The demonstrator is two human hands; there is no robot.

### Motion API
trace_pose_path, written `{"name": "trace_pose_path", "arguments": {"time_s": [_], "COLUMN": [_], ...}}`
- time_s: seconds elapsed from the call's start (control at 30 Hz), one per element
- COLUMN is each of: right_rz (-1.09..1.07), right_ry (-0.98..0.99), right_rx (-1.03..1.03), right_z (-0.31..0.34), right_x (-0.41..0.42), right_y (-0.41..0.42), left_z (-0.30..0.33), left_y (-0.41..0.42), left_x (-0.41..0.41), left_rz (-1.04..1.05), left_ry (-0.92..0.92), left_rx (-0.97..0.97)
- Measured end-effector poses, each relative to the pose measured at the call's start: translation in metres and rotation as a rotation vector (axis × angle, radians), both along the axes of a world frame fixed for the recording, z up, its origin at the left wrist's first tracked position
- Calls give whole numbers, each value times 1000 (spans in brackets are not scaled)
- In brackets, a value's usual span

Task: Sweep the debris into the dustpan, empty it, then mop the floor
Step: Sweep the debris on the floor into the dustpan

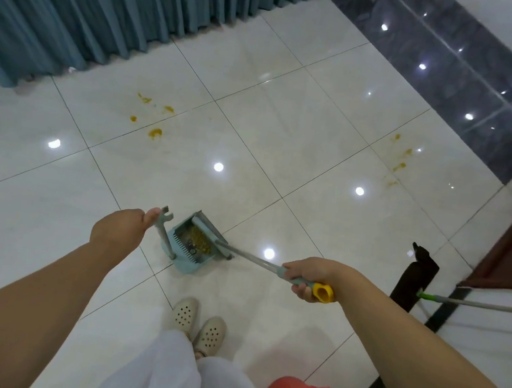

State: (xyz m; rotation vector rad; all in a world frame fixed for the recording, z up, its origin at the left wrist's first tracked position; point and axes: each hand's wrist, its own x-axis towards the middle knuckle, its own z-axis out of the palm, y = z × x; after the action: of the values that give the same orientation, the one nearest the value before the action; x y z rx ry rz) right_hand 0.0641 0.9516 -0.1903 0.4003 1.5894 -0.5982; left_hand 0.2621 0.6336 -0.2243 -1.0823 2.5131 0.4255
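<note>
Dustpan (pixel 196 244) handle is gripped by left hand (pixel 118 231). Broom (pixel 251 263) is held by right hand (pixel 309 276), fingers curled round its handle. Yellow debris (pixel 196 238) is seen inside dustpan.

Glossy pale floor tiles (pixel 287 110); matt blue plastic dustpan (pixel 181 258); shiny metal broom shaft (pixel 249 259); pleated cloth curtain (pixel 94 9).

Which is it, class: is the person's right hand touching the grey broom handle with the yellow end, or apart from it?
Touching. The head view shows the right hand with fingers curled round the grey broom handle, just above its yellow end.
</note>
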Motion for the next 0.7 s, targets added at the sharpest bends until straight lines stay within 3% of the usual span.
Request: {"name": "trace_pose_path", "arguments": {"time_s": [0.47,0.7], "right_rz": [39,182], "right_ry": [170,119], "right_rx": [86,134], "right_z": [1,-18], "right_x": [5,59], "right_y": [-29,-48], "left_z": [4,1], "left_y": [-11,-18], "left_x": [69,85], "left_rz": [126,80], "left_ry": [66,30], "left_rx": [24,40]}}
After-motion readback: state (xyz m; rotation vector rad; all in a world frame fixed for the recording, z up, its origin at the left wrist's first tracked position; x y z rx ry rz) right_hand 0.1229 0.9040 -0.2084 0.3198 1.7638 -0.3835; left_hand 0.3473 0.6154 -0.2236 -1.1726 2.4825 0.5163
